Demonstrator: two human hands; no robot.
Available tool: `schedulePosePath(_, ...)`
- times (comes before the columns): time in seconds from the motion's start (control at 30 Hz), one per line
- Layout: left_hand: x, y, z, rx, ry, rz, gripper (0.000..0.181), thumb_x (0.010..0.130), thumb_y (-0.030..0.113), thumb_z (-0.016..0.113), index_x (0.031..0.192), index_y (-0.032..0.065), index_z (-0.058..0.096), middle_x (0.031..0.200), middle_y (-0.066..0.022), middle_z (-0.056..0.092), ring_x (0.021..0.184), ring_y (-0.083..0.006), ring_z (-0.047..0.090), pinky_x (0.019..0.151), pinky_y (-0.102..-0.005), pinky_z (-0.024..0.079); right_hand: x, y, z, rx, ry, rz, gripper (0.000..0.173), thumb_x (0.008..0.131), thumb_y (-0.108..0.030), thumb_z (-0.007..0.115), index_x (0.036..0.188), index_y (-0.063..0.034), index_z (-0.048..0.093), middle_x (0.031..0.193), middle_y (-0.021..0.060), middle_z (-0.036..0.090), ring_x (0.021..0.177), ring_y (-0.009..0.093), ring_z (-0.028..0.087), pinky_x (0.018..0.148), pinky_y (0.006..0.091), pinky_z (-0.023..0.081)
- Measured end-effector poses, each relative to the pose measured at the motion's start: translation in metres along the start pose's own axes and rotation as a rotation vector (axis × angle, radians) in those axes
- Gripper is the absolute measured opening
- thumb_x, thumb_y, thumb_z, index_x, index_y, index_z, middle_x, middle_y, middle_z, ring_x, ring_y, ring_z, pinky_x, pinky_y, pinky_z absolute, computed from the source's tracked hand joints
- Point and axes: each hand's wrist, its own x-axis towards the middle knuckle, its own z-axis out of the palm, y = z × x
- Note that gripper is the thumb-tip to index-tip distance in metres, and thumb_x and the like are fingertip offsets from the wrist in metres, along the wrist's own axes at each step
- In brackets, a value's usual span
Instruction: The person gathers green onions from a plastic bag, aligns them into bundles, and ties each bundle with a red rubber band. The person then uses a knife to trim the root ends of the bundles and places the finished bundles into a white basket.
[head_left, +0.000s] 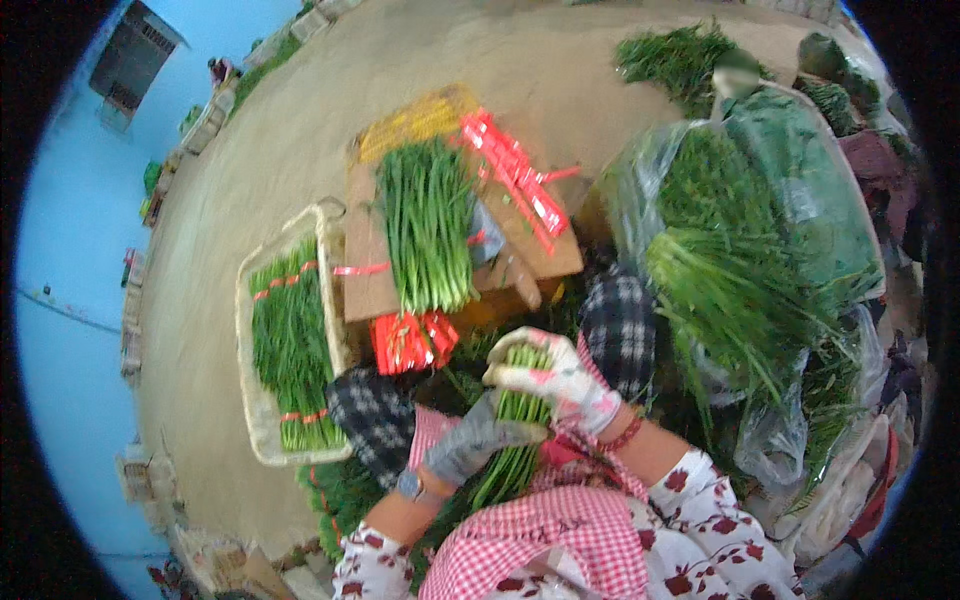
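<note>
My left hand (476, 442), in a grey glove, wraps around the lower part of a bundle of green leafy stalks (523, 405). Around the pale stalk ends of the same bundle curls my right hand (551, 375), gloved in white with pink marks. Beyond my hands, a larger pile of long green stalks (427, 225) lies on a wooden board (365, 289). A knife with a wooden handle (523, 281) rests beside it, its blade partly hidden. Red strips (514, 169) lie at the board's far right, and more red strips (412, 341) sit at its near edge.
On the left stands a pale basket (244, 352) with bundles tied in red. To the right, loose greens (727, 300) spill over clear plastic and a green sheet (802, 187). Another heap of greens (667, 60) lies on the floor. Far left, a person (220, 71) is by the blue wall.
</note>
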Motion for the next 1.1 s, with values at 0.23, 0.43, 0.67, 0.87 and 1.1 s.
schedulePosePath(0.23,-0.006,-0.009,0.0,-0.119,0.14,0.051,0.069,0.068,0.012,0.08,0.131,0.0031,0.051,0.106,-0.0054,0.066,0.093,-0.0168,0.064,0.083,-0.0325,0.052,0.001,0.011,-0.005,0.019,-0.139,0.038,0.057,0.079,-0.013,0.08,0.128,-0.0026,0.053,0.113,0.0008,0.062,0.104,0.011,0.056,0.093,0.0299,0.046)
schedulePosePath(0.43,0.027,-0.007,0.009,-0.004,-0.049,0.017,0.088,0.068,0.031,0.085,0.139,0.0028,0.041,0.122,-0.0117,0.06,0.107,-0.0247,0.062,0.093,-0.0428,0.05,-0.026,-0.001,-0.007,-0.013,-0.194,-0.056,0.034,0.084,-0.014,0.076,0.114,-0.0044,0.063,0.105,-0.002,0.066,0.098,0.007,0.057,0.09,0.0274,0.046)
schedulePosePath(0.67,0.042,0.009,0.035,0.057,-0.055,0.113,0.091,0.069,0.034,0.084,0.141,0.0031,0.038,0.125,-0.0125,0.057,0.111,-0.0259,0.06,0.096,-0.0451,0.048,-0.047,-0.025,0.006,-0.154,-0.263,-0.086,0.029,0.088,-0.019,0.07,0.11,-0.001,0.063,0.101,0.0011,0.065,0.094,0.009,0.058,0.085,0.0267,0.047)
schedulePosePath(0.87,0.045,0.009,0.046,0.06,-0.098,0.155,0.093,0.07,0.037,0.083,0.142,0.0033,0.036,0.129,-0.0132,0.055,0.113,-0.027,0.058,0.098,-0.0471,0.046,-0.079,-0.086,0.025,-0.243,-0.199,-0.268,0.019,0.089,-0.02,0.068,0.098,-0.0027,0.065,0.091,-0.0003,0.066,0.085,0.007,0.057,0.078,0.0254,0.048)
schedulePosePath(1.1,0.033,0.016,0.047,0.033,-0.131,0.233,0.096,0.07,0.041,0.082,0.144,0.0036,0.033,0.132,-0.014,0.052,0.117,-0.0282,0.056,0.1,-0.0494,0.044,-0.142,-0.28,0.003,-0.114,0.209,-0.953,0.017,0.091,-0.016,0.066,0.105,-0.0083,0.061,0.1,0.0135,0.069,0.098,0.025,0.065,0.089,0.0425,0.052)
